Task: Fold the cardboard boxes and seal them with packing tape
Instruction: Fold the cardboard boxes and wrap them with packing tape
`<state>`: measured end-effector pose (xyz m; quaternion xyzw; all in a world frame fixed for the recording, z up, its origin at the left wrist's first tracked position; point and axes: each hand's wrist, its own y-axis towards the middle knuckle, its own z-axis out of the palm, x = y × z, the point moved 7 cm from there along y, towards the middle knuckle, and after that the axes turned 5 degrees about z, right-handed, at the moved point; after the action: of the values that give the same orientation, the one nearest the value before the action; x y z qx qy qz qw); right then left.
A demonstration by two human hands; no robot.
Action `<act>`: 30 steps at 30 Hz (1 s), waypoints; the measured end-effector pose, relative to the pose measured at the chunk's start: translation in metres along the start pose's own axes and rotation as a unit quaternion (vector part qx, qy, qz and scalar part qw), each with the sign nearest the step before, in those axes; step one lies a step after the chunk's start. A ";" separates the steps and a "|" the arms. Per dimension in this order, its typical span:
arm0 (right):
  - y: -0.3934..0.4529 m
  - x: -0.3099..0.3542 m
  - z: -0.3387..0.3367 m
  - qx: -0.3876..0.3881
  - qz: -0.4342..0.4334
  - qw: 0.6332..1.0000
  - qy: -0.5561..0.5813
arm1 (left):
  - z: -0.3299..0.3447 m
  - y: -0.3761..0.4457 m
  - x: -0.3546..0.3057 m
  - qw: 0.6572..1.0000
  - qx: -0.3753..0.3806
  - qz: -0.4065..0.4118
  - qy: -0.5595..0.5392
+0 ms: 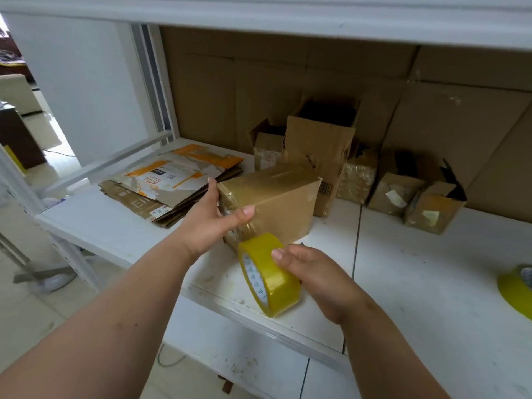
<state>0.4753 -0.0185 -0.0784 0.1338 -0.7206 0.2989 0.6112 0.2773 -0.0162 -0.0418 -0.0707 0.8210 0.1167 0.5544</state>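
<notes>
A folded cardboard box (276, 197) with tape along its top seam rests on the white table (431, 283), tilted slightly. My left hand (213, 223) grips its near left end, thumb on the front face and fingers behind. My right hand (313, 277) holds a yellow roll of packing tape (267, 275) just below the box's near corner, fingers curled over the roll. Tape seems to run from the roll up onto the box's end.
A stack of flattened cartons (172, 182) lies at the left. Several small taped boxes (397, 191) and a tall open box (322, 145) line the back wall. A second yellow tape roll (518, 286) sits at the right edge. A shelf (259, 12) overhangs.
</notes>
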 end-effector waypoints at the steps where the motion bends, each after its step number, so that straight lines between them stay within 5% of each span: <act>1: -0.001 -0.002 0.001 -0.020 0.001 1.000 -0.019 | -0.001 0.001 0.000 1.000 -0.002 0.001 0.003; 5: -0.002 -0.006 0.006 -0.074 -0.001 0.996 -0.046 | 0.001 -0.001 0.001 1.000 0.000 0.003 0.030; 11: -0.005 -0.004 0.003 -0.013 0.004 1.000 -0.015 | 0.007 -0.014 0.004 0.994 -0.071 0.013 0.078; 22: 0.006 -0.004 -0.009 -0.007 0.003 1.000 -0.012 | 0.033 -0.058 0.021 0.970 -0.138 -0.125 -0.156; 24: 0.012 -0.010 -0.030 -0.077 0.022 0.997 -0.014 | 0.034 -0.062 0.024 0.969 -0.141 -0.135 -0.148; 27: 0.021 -0.022 -0.070 -0.257 0.042 0.924 -0.281 | 0.034 -0.067 0.021 0.968 -0.154 -0.137 -0.141; 30: 0.029 -0.038 -0.073 -0.243 0.089 0.819 -0.512 | 0.036 -0.073 0.018 0.969 -0.153 -0.134 -0.143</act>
<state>0.5261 0.0412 -0.1167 0.0504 -0.9877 0.0557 0.1371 0.3210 -0.0759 -0.0797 -0.2465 0.6886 0.1746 0.6592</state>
